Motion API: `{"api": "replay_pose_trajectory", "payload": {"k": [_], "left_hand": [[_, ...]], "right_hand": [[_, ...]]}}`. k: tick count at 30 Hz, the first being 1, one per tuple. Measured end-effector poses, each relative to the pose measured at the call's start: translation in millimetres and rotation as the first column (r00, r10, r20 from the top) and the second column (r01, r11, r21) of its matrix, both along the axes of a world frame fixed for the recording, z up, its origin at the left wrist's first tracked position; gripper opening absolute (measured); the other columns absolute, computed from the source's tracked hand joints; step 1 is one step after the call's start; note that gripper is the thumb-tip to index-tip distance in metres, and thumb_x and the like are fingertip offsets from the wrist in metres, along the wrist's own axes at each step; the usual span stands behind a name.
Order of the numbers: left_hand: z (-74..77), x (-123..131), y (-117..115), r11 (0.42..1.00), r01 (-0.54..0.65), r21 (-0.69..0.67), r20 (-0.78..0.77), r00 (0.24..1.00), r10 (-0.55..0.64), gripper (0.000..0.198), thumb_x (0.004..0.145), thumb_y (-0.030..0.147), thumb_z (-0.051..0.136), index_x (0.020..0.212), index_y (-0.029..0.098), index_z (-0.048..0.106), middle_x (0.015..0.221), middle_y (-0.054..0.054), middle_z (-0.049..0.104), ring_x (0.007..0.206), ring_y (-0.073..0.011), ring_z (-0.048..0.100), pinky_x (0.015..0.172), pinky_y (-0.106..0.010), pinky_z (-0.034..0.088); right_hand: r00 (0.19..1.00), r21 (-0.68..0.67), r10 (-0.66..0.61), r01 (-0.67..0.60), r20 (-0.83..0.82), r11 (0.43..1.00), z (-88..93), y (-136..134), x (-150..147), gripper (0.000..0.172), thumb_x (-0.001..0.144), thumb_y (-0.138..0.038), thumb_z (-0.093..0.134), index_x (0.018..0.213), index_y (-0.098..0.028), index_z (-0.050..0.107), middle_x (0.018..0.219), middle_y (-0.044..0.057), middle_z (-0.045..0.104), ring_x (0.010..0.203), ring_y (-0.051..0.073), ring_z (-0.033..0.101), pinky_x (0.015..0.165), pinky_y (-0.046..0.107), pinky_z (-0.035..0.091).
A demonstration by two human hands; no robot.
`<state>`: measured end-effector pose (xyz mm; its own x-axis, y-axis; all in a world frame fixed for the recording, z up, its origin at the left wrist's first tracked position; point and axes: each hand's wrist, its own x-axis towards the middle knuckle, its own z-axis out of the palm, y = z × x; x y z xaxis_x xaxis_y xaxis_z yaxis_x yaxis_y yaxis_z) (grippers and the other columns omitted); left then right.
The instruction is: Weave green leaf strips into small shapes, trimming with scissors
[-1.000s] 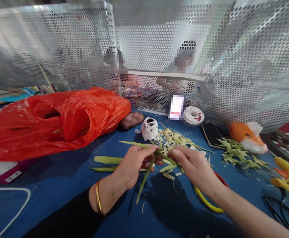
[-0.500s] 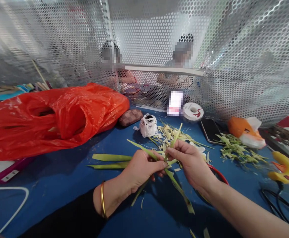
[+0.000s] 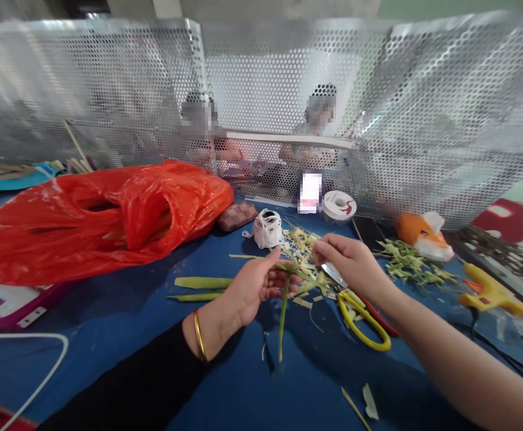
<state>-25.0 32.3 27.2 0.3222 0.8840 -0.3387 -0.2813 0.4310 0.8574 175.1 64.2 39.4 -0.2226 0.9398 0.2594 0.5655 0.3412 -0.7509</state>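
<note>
My left hand [image 3: 253, 286] is turned palm up, thumb raised, and carries crossed green leaf strips [image 3: 292, 268] on its curled fingers. One strip hangs down toward the table. Just to the right, my right hand [image 3: 349, 258] is pinched shut, apart from the crossing of the strips; what its fingertips hold, if anything, cannot be made out. Below it lie scissors [image 3: 364, 328] with yellow and red handles, blades partly under the hand. Two flat green leaf strips [image 3: 202, 282] rest on the table left of my left hand.
Leaf scraps [image 3: 304, 242], white string [image 3: 267, 228], a ribbon spool [image 3: 339, 205] and a dark phone [image 3: 367, 232] lie behind my hands. At left spreads a red plastic bag [image 3: 189, 200]. A yellow glue gun [image 3: 490, 293] and an orange fox head [image 3: 423, 234] sit right. Perforated metal sheeting [image 3: 261, 78] stands behind.
My right hand has moved away from the left and its pinch has left the strips' crossing. The left hand has turned palm up with its thumb lifted. The scissors have come into fuller view.
</note>
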Motion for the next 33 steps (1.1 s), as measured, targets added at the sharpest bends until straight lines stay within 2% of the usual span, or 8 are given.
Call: {"api": "replay_pose_trajectory", "payload": {"k": [3, 7, 14, 19, 24, 26, 29, 33], "left_hand": [[3.3, -3, -1, 0.998, 0.006, 0.062, 0.001, 1.000, -0.006, 0.036, 0.085, 0.046, 0.058, 0.084, 0.012, 0.070, 0.077, -0.010, 0.073, 0.066, -0.0140, 0.067, 0.055, -0.020, 0.046], [2.5, 0, -5, 0.980, -0.022, 0.200, -0.053, 0.998, 0.033, 0.018, 0.071, 0.020, 0.075, 0.088, 0.013, 0.071, 0.074, -0.006, 0.073, 0.065, -0.0139, 0.067, 0.060, -0.023, 0.048], [-4.7, 16, -17, 0.962, -0.086, 0.260, -0.009, 0.996, 0.091, 0.014, 0.069, 0.011, 0.073, 0.083, 0.011, 0.070, 0.067, -0.003, 0.070, 0.061, -0.0124, 0.065, 0.058, -0.022, 0.047], [-4.9, 17, -22, 0.963, -0.128, 0.235, 0.008, 0.992, 0.130, 0.014, 0.070, 0.010, 0.072, 0.084, 0.010, 0.070, 0.070, -0.005, 0.071, 0.059, -0.0128, 0.064, 0.052, -0.021, 0.045], [1.6, 3, -12, 0.972, -0.102, 0.209, -0.007, 0.994, 0.106, 0.019, 0.071, 0.016, 0.073, 0.089, 0.012, 0.070, 0.079, -0.008, 0.073, 0.067, -0.0157, 0.069, 0.054, -0.022, 0.047], [6.1, -1, -9, 0.969, -0.094, 0.227, 0.002, 0.995, 0.096, 0.018, 0.076, 0.026, 0.070, 0.090, 0.014, 0.070, 0.079, -0.007, 0.073, 0.071, -0.0154, 0.069, 0.060, -0.023, 0.050], [10.3, -3, -11, 0.974, -0.033, 0.225, 0.033, 0.999, 0.026, 0.024, 0.076, 0.035, 0.070, 0.088, 0.014, 0.071, 0.081, -0.008, 0.073, 0.073, -0.0159, 0.069, 0.061, -0.023, 0.050], [7.0, 5, -20, 0.958, 0.094, 0.272, -0.050, 0.995, -0.084, 0.029, 0.061, 0.027, 0.082, 0.084, 0.013, 0.071, 0.071, -0.004, 0.071, 0.062, -0.0145, 0.066, 0.055, -0.023, 0.047]], "right_hand": [[0.997, 0.034, 0.061, -0.062, 0.046, 0.997, 8.2, -9, 2, 0.035, 0.090, -0.044, 0.049, 0.068, -0.020, 0.065, 0.069, 0.001, 0.066, 0.068, 0.018, 0.057, 0.066, 0.030, 0.038], [0.986, -0.095, 0.164, -0.164, -0.014, 0.982, 5.7, -37, -8, 0.039, 0.089, -0.047, 0.048, 0.065, -0.020, 0.065, 0.068, 0.002, 0.067, 0.065, 0.018, 0.057, 0.063, 0.029, 0.039], [0.992, 0.163, -0.086, 0.071, 0.091, 0.984, -16.1, -80, -24, 0.029, 0.088, -0.034, 0.051, 0.062, -0.022, 0.057, 0.060, 0.001, 0.060, 0.061, 0.018, 0.053, 0.062, 0.028, 0.036], [0.978, 0.300, -0.070, 0.008, 0.197, 0.954, -17.7, -91, -32, 0.027, 0.087, -0.031, 0.051, 0.062, -0.022, 0.054, 0.064, 0.003, 0.059, 0.067, 0.019, 0.052, 0.073, 0.032, 0.034], [0.971, 0.250, -0.087, 0.029, 0.221, 0.968, -19.3, -86, -19, 0.028, 0.090, -0.032, 0.047, 0.065, -0.022, 0.055, 0.058, 0.001, 0.058, 0.055, 0.018, 0.050, 0.057, 0.029, 0.030], [0.986, 0.142, -0.070, 0.049, 0.149, 0.989, -17.7, -81, -10, 0.036, 0.092, -0.040, 0.044, 0.063, -0.022, 0.057, 0.060, 0.001, 0.061, 0.057, 0.019, 0.054, 0.056, 0.029, 0.033], [0.982, 0.007, -0.097, 0.100, -0.164, 0.995, -12.1, -74, 2, 0.048, 0.091, -0.055, 0.040, 0.069, -0.021, 0.065, 0.070, 0.004, 0.068, 0.071, 0.022, 0.061, 0.066, 0.032, 0.041], [0.836, -0.196, -0.142, 0.042, -0.531, 0.980, -7.2, -72, 2, 0.046, 0.077, -0.061, 0.060, 0.072, -0.016, 0.070, 0.071, 0.005, 0.067, 0.073, 0.020, 0.060, 0.073, 0.033, 0.044]]}}
